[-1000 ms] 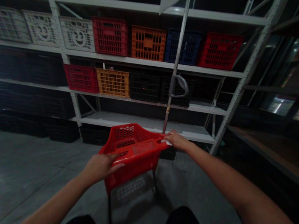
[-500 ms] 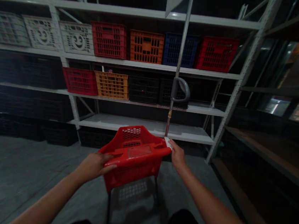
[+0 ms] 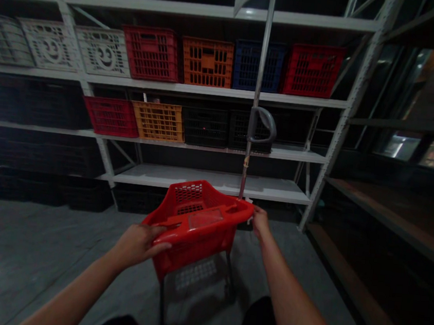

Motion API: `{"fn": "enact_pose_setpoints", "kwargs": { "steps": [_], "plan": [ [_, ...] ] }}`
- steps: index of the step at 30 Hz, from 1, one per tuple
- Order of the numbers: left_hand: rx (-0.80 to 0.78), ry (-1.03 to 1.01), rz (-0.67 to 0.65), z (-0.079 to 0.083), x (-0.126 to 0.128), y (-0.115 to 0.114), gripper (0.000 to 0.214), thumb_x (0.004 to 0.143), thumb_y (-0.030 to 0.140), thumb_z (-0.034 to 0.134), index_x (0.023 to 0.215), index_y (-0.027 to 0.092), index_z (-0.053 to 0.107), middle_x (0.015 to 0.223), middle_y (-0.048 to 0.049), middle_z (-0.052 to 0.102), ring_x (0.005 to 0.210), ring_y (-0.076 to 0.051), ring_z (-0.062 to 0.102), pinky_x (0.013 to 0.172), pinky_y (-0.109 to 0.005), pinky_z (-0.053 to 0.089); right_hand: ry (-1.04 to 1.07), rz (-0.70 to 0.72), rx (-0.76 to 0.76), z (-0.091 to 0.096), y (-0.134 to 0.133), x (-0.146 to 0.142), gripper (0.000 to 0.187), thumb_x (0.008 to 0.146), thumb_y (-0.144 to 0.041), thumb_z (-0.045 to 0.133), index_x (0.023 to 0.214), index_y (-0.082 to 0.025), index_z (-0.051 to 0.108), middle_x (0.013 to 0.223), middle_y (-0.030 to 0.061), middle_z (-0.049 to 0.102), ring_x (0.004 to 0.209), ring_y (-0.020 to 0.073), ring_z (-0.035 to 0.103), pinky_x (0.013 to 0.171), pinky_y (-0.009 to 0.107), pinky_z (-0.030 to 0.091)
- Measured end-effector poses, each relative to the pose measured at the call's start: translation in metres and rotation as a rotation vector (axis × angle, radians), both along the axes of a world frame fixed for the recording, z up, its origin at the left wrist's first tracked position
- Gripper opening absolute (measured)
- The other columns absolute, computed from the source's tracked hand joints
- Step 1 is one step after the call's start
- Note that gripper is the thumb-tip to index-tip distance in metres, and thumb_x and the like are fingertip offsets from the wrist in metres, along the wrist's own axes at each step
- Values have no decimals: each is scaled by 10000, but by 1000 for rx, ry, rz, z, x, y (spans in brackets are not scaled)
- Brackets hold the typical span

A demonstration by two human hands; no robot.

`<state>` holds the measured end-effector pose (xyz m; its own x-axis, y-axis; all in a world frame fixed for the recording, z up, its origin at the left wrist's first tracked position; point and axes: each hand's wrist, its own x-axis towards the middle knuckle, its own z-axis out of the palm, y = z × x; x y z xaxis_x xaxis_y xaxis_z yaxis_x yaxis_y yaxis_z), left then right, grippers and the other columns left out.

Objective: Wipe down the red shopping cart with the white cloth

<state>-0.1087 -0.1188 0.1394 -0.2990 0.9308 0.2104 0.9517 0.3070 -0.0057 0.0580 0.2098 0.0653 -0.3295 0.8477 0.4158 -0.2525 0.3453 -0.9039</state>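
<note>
A red plastic shopping basket (image 3: 194,227) on a wheeled metal frame stands in front of me, held between both hands. My left hand (image 3: 136,244) is shut around the basket's near left rim, with fingers curled over the edge. My right hand (image 3: 261,223) grips the basket's right corner. A thin metal pole (image 3: 261,58) rises behind that corner, carrying a grey loop handle (image 3: 268,126). The frame's lower part is partly hidden beneath the basket.
White metal shelving (image 3: 220,93) ahead holds several white, red, orange, blue and black plastic crates. The lowest white shelf (image 3: 211,181) is nearest the basket. A grey concrete floor (image 3: 37,247) spreads below, and a wooden-topped shelf (image 3: 382,211) runs along the right.
My right forearm has swung inward, and that hand has moved further right along the basket's rim. The shelves have shifted slightly left in view. Both hands stay on the basket.
</note>
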Motion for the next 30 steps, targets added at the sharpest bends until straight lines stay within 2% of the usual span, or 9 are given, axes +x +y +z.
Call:
{"fn": "enact_pose_setpoints", "kwargs": {
  "steps": [3, 7, 11, 13, 15, 18, 21, 26, 30],
  "plan": [
    [14, -6, 31, -1, 0, 1, 641, 761, 672, 357, 1188, 239, 561, 951, -80, 701, 837, -220, 646, 754, -292, 455, 86, 37, -97, -3, 4, -7, 271, 676, -308, 528, 839, -129, 650, 770, 107, 700, 729, 231, 671, 645, 365, 548],
    [55, 12, 60, -5, -3, 0, 644, 754, 679, 352, 1152, 232, 592, 948, -88, 703, 835, -221, 648, 766, -292, 460, 250, -17, -190, -23, -29, -1, 347, 701, -357, 504, 951, -153, 631, 943, 109, 686, 856, 204, 658, 720, 330, 536],
    [61, 33, -7, -8, -15, -3, 626, 758, 666, 366, 1159, 235, 580, 932, -76, 702, 832, -209, 649, 773, -286, 460, 369, -84, -212, -37, -60, 15, 414, 747, -343, 498, 1105, -162, 602, 1100, 106, 636, 970, 209, 617, 747, 305, 517],
    [55, 33, -59, -9, -24, -6, 625, 756, 659, 385, 1178, 233, 561, 929, -72, 698, 827, -200, 648, 768, -279, 461, 351, -79, -198, -33, -60, 19, 429, 751, -334, 494, 1125, -153, 598, 1105, 104, 632, 955, 208, 617, 721, 292, 508],
    [50, 33, -96, -11, -33, -8, 628, 750, 656, 404, 1185, 228, 550, 918, -71, 695, 815, -195, 647, 755, -277, 464, 290, -29, -199, -20, -47, 18, 433, 732, -346, 501, 1095, -139, 616, 1027, 99, 662, 854, 194, 638, 655, 275, 498],
    [54, 49, -123, -12, -42, -10, 639, 741, 657, 419, 1180, 212, 549, 934, -80, 689, 838, -200, 640, 782, -291, 463, 127, 136, -179, 4, -17, 9, 399, 676, -380, 549, 957, -122, 669, 815, 82, 697, 647, 172, 630, 549, 260, 464],
    [74, 99, -105, -11, -47, -12, 622, 750, 650, 414, 1158, 206, 566, 1003, -92, 678, 922, -213, 619, 849, -316, 442, 33, 266, -118, 21, 2, 2, 294, 631, -361, 591, 777, -125, 691, 693, 62, 693, 579, 169, 608, 551, 270, 459],
    [91, 177, -76, -1, -54, -16, 534, 784, 614, 392, 1111, 245, 597, 1066, -64, 664, 1022, -203, 575, 1030, -399, 288, -21, 346, 43, 21, -7, 9, 198, 658, -293, 535, 714, -170, 679, 808, 44, 702, 779, 200, 626, 715, 307, 472],
    [131, 217, -55, 2, -66, -21, 510, 769, 617, 419, 1107, 280, 599, 1102, -57, 639, 1088, -221, 521, 1054, -464, 216, -51, 365, 166, 16, -28, 22, 195, 695, -265, 509, 746, -191, 682, 898, 39, 694, 927, 217, 601, 844, 318, 433]
  ]
}}
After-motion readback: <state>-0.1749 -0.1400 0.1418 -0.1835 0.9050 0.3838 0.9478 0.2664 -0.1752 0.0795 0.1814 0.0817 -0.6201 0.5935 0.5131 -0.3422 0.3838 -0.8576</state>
